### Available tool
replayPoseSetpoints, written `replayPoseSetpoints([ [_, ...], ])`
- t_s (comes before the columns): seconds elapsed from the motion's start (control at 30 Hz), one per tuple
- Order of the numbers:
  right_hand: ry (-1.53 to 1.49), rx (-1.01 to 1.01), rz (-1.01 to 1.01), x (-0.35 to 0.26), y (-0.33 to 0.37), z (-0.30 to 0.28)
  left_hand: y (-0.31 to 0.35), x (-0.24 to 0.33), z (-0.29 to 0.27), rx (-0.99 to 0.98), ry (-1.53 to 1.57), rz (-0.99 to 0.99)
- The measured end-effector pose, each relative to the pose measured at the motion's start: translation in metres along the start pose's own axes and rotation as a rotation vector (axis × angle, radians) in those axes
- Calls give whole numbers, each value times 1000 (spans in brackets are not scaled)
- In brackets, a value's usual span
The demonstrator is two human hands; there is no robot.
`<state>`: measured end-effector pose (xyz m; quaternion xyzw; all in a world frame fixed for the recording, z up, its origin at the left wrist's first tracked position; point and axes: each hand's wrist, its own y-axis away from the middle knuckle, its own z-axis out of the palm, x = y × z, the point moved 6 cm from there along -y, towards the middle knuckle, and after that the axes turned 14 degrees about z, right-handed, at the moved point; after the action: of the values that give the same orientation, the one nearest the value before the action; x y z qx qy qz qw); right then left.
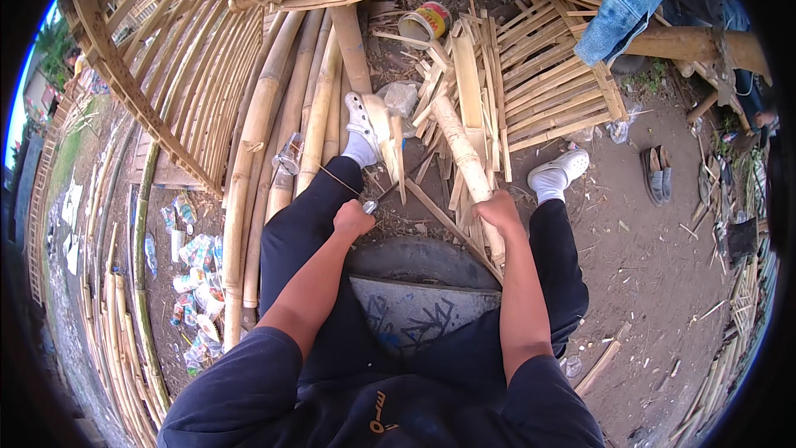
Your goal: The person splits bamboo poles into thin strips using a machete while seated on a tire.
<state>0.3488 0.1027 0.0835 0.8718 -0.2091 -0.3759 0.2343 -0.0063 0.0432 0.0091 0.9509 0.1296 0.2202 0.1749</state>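
My right hand (497, 210) is closed around a thick bamboo pole (465, 154), which slants up and away to the left over a heap of split bamboo. Between my knees, my left hand (354, 221) is closed on what looks like a knife (371, 206). A shiny metal part shows at the fist, and a dark narrow blade points toward the pole without touching it; the handle is hidden in my fingers. Close above that fist runs a thin strip (338, 177). Split bamboo pieces (468, 83) lie beyond the pole.
Long bamboo poles (264, 120) lie by my left leg, beside a slatted bamboo panel (195, 75). Another slatted frame (551, 75) lies ahead right. A tin can (424, 22), a stone (399, 99), plastic litter (199, 278) and dark shoes (656, 174) are around. Blue denim (634, 4) hangs at upper right.
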Motion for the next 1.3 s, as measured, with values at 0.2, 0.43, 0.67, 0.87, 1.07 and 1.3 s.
replayPoseSetpoints([
  [0.2, -70, 82, -40, 6, -4, -16, -15, 2, 26, 48, 98, 20],
  [0.43, -103, 52, -12, 15, -16, -13, -32, 9, 40, 51, 125, 89],
  [0.67, 47, 31, 27, 14, -15, -4, -12, -3, 29, -103, 92, -53],
  [0.87, 356, 10, 33, 27, -29, 48, 5, -9, 19, -20, 40, -17],
  [1.07, 131, 18, -4, 23, -38, 50, -13, -8, 39, 159, 182, 113],
  [1.3, 359, 56, 68, 26, -21, 24, -4, -5, 26, 241, 289, 53],
])
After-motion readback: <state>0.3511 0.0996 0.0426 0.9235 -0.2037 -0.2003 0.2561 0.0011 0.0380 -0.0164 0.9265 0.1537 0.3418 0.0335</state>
